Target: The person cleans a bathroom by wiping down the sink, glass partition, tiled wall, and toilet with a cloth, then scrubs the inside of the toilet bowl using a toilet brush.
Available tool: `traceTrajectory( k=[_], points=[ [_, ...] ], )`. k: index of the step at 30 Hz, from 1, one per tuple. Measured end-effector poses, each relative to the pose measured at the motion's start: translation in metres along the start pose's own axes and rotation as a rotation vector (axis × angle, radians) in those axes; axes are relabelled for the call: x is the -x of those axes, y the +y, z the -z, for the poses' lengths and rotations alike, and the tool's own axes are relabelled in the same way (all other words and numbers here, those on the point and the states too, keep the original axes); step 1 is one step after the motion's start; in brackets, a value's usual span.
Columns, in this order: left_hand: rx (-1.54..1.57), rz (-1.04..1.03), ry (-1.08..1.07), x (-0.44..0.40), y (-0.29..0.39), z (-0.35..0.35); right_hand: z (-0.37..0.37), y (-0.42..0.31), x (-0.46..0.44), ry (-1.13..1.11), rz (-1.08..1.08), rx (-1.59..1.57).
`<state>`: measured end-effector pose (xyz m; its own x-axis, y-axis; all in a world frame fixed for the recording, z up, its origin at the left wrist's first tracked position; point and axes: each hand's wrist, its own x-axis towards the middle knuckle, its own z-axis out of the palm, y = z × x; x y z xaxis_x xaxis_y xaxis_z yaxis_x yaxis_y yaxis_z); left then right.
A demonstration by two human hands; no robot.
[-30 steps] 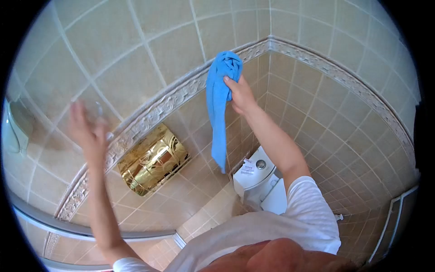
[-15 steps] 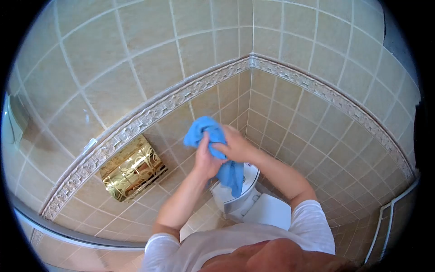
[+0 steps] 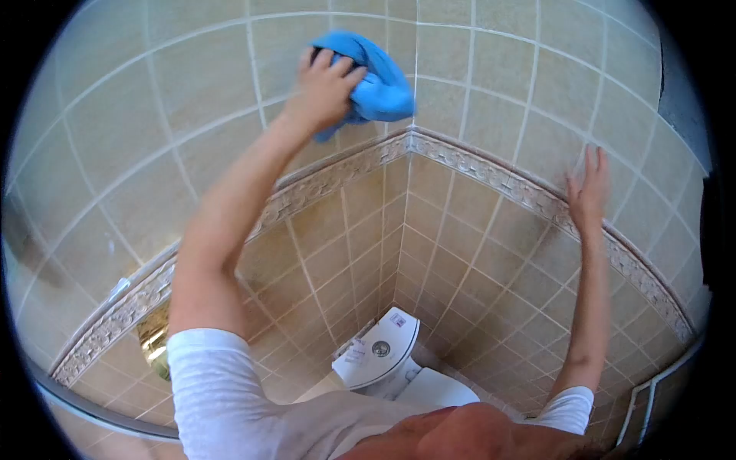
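Note:
My left hand (image 3: 323, 90) is raised to the upper left wall and grips a bunched blue cloth (image 3: 381, 90), with fingers bent over it. The cloth lies against the tiles just left of the corner, above the relief border. My right hand (image 3: 589, 192) is at the right wall near the border, its fingers stretched out and a little blurred. Nothing is in that hand. Whether its fingertips touch the tiles is hard to make out.
A carved border strip (image 3: 491, 172) runs along both tiled walls. In the corner below stands a white toilet (image 3: 399, 341) with a button on its tank. A gold paper holder (image 3: 156, 341) is partly behind my left arm. Pipes (image 3: 648, 391) run at lower right.
Both hands were together on the cloth above the toilet. My left hand has carried the cloth up to the left wall; my right hand has let go and moved to the right wall.

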<state>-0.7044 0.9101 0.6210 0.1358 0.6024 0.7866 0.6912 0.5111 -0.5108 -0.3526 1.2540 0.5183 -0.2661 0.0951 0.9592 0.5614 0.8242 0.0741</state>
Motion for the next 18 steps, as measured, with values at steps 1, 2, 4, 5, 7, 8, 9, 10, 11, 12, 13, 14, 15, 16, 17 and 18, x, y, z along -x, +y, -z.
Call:
traceTrajectory(
  k=[1,2,4,5,7,8,9,10,11,12,13,14,15,16,17,18],
  points=[
    [-0.204,-0.114,0.025,-0.006,-0.014,-0.007,0.001,0.013,-0.011,0.003,-0.001,0.007],
    [-0.201,-0.115,0.033,-0.011,-0.027,-0.013,0.002,0.024,-0.023,-0.024,-0.043,0.224],
    [-0.268,-0.045,0.009,-0.028,-0.046,-0.019,-0.008,0.047,-0.039,-0.041,-0.096,0.453],
    [-0.264,-0.053,0.023,-0.041,-0.050,-0.025,-0.015,0.061,-0.045,-0.018,-0.059,0.506],
    [-0.363,0.086,0.217,-0.069,-0.050,-0.033,-0.028,0.074,-0.046,0.000,-0.033,0.576],
    [-0.348,0.081,0.228,-0.088,-0.047,-0.034,-0.036,0.075,-0.045,0.125,0.030,0.542],
    [-0.338,0.198,0.263,-0.111,-0.039,-0.027,-0.042,0.077,-0.046,0.250,0.096,0.511],
    [-0.326,0.317,0.296,-0.128,-0.032,-0.030,-0.042,0.078,-0.047,0.251,0.093,0.532],
    [-0.307,0.312,0.305,-0.143,-0.034,-0.049,-0.042,0.078,-0.047,0.249,0.093,0.519],
    [-0.284,0.324,0.378,-0.163,-0.039,-0.071,-0.042,0.077,-0.046,0.245,0.090,0.506],
    [-0.255,0.334,0.449,-0.177,-0.033,-0.084,-0.041,0.075,-0.044,0.234,0.081,0.528],
    [-0.220,0.366,0.407,-0.191,-0.022,-0.099,-0.041,0.075,-0.044,0.222,0.066,0.517],
    [-0.195,0.358,0.411,-0.202,-0.010,-0.115,-0.041,0.074,-0.045,0.211,0.054,0.507],
    [-0.121,0.345,0.344,-0.210,0.003,-0.138,-0.040,0.074,-0.045,0.201,0.049,0.509],
    [-0.049,0.333,0.275,-0.217,0.016,-0.165,-0.039,0.074,-0.045,0.188,0.047,0.529],
    [0.021,0.363,0.396,-0.218,0.032,-0.182,-0.039,0.073,-0.045,0.190,0.042,0.519]
  ],
)
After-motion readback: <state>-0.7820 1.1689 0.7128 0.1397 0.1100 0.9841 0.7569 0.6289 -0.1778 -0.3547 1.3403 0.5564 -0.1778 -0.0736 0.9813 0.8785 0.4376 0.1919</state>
